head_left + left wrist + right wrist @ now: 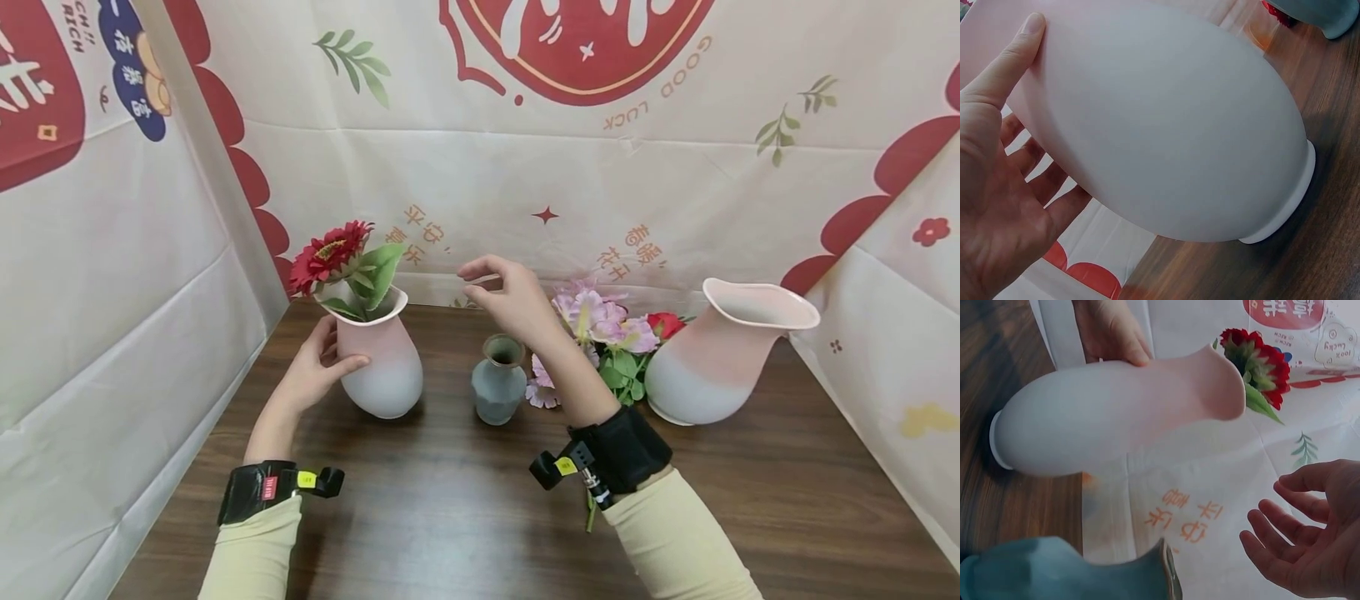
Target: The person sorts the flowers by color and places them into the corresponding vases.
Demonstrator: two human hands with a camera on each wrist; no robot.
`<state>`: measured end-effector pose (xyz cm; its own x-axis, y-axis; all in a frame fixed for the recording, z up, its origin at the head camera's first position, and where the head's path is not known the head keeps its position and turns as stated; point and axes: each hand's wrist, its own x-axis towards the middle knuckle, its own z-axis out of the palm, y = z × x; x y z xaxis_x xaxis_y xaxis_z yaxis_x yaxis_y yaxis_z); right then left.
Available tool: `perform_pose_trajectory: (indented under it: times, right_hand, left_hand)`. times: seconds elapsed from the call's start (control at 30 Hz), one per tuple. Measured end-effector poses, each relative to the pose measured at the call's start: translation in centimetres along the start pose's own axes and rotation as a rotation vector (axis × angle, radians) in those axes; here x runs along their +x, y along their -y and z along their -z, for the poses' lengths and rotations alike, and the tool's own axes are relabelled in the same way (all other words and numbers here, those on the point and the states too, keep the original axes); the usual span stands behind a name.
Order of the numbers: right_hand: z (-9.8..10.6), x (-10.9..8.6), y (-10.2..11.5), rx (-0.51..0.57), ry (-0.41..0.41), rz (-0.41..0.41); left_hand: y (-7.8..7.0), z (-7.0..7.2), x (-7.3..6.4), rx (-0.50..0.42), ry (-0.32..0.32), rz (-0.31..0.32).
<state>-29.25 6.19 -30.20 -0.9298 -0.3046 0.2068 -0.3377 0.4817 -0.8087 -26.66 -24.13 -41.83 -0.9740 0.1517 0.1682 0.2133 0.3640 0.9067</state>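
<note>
On the left of the table my left hand (pixel 313 367) holds a pink-and-white vase (pixel 382 371), thumb on its near side and fingers behind it. A red artificial flower (pixel 330 257) with green leaves stands in this vase, leaning left over the rim; its lower stem is hidden inside. In the left wrist view the thumb (pixel 1019 53) presses the vase's pink upper part. My right hand (pixel 513 300) is raised above and behind a small blue-green vase (pixel 498 387), its fingers loosely bent with nothing between them. The right wrist view shows that hand (pixel 1310 531) apart from both vases.
A second pink-and-white vase (pixel 705 367) stands at the right. Beside it lie pink artificial flowers (pixel 592 317) and a red flower (pixel 666 323), partly behind my right forearm. A printed cloth (pixel 562 175) hangs behind and at both sides of the wooden table (pixel 450 517).
</note>
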Motion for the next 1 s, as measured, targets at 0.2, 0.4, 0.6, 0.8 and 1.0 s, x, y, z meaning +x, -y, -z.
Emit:
perform_pose_trajectory:
  times: [0.2, 0.4, 0.6, 0.8, 1.0]
  right_hand:
    - [0.8, -0.4, -1.1, -0.004, -0.01, -0.032]
    - [1.6, -0.8, -2.7, 0.034, -0.011, -0.03]
    - [2.5, -1.4, -3.9, 0.041, -0.015, -0.047]
    - [3.1, -1.9, -4.8, 0.087, -0.014, -0.084]
    - [3.2, -2.3, -5.7, 0.119, -0.009, -0.095]
  left_hand:
    - [0.2, 0.1, -0.1, 0.001, -0.004, -0.022]
    - [0.1, 0.1, 0.0, 0.001, -0.002, -0.021]
    - [-0.1, 0.2, 0.0, 0.005, -0.002, -0.02]
    - [-0.1, 0.1, 0.1, 0.002, 0.003, -0.009]
    - [-0.1, 0.0, 0.1, 0.004, 0.007, 0.003]
